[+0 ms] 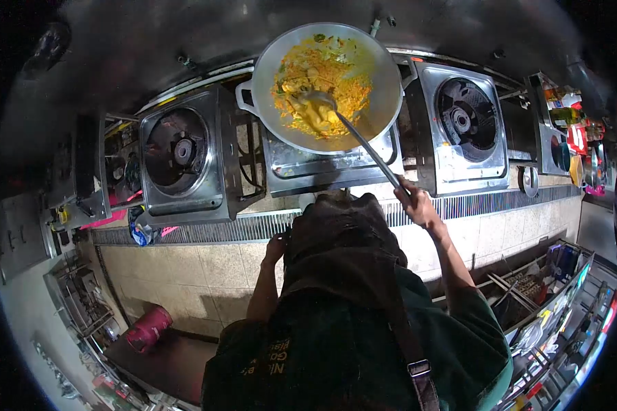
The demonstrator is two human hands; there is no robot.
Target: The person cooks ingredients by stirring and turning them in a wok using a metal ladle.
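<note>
My right hand (pixel 418 205) is closed around the end of a long metal ladle (pixel 369 147). The ladle's head dips into a large two-handled pot (pixel 385 113). Yellow-orange food (pixel 349 85) with chunky pieces and bits of green lies across the pot's bottom, and some chunks sit against the ladle's head. Beside the dark apron (pixel 343 240), at my waist, is my left hand (pixel 275 248). Its fingers are mostly hidden against the apron, so I cannot make out whether it holds anything.
The pot stands over a middle stove (pixel 329 168). A left burner (pixel 182 151) and a right burner (pixel 463 120) flank it. A floor grate (pixel 253 229) runs along the stoves' front. Bottles and packets (pixel 572 123) crowd the far right. A pink cylinder (pixel 149 329) is behind me at left.
</note>
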